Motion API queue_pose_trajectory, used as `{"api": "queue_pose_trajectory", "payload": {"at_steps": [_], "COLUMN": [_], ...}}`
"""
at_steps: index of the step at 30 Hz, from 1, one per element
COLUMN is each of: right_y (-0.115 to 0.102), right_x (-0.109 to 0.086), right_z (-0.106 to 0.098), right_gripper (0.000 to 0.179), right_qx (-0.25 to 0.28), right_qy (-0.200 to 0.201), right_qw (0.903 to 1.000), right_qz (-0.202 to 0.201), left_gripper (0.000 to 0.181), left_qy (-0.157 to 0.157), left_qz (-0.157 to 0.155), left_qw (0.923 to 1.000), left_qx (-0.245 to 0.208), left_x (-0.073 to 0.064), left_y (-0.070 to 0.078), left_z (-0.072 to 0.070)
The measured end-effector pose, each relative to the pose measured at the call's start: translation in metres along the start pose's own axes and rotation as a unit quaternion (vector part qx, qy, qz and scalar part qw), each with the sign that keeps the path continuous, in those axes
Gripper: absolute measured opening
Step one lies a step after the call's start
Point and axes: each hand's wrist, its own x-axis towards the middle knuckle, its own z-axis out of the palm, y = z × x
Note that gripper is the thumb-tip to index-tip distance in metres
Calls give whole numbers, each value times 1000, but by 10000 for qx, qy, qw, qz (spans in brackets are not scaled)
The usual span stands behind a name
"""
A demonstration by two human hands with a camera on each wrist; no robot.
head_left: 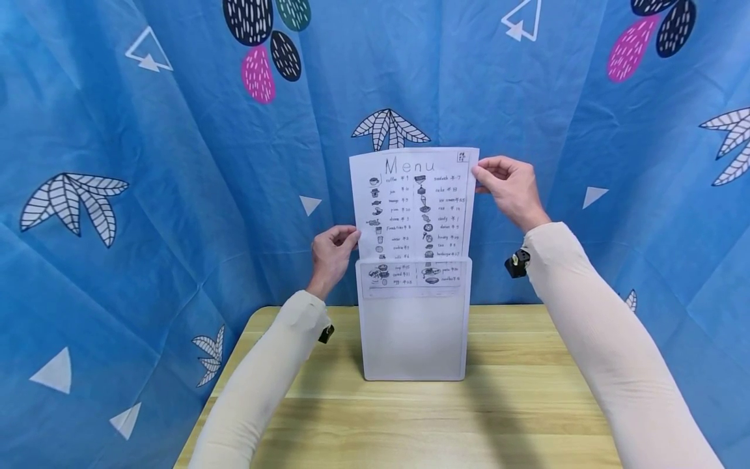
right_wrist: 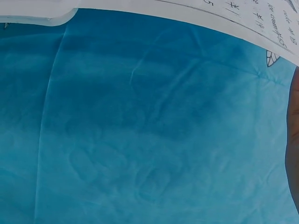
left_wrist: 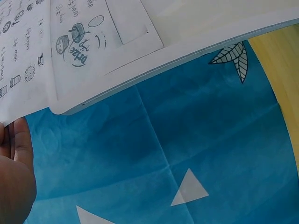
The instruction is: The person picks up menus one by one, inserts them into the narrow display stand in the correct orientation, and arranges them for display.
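Observation:
A paper menu (head_left: pixel 413 208), with drawings and prices in two columns, stands upright with its lower end inside a clear-fronted sign holder (head_left: pixel 415 339). The holder stands on the wooden table, and the menu's bottom rows show through its front. My left hand (head_left: pixel 332 257) pinches the menu's left edge just above the holder's top rim. Higher up, near the top right corner, my right hand (head_left: pixel 510 187) pinches the other edge between thumb and fingers. In the left wrist view the sheet's lower corner (left_wrist: pixel 152 39) lies behind the clear panel.
The light wooden table (head_left: pixel 527 378) spreads below and around the holder. A blue patterned curtain (head_left: pixel 246 195) hangs close behind it and along both sides. Each wrist carries a small black camera (head_left: pixel 518 263).

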Motion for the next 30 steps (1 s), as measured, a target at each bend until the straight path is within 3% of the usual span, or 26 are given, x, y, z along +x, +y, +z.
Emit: {"api": "queue_pose_trajectory", "payload": {"at_steps": [30], "right_y": [7], "right_x": [-4], "right_z": [0], "right_gripper": [25], "right_qx": [-15], "right_qy": [-141], "right_qw": [9999], "right_qz": [-25], "left_gripper": [17], "left_qy": [-14], "left_qz": [-166], "left_qw": [9999], "left_qx": [-40], "left_x": [-6], "left_y": [-7], "left_z": [1]}}
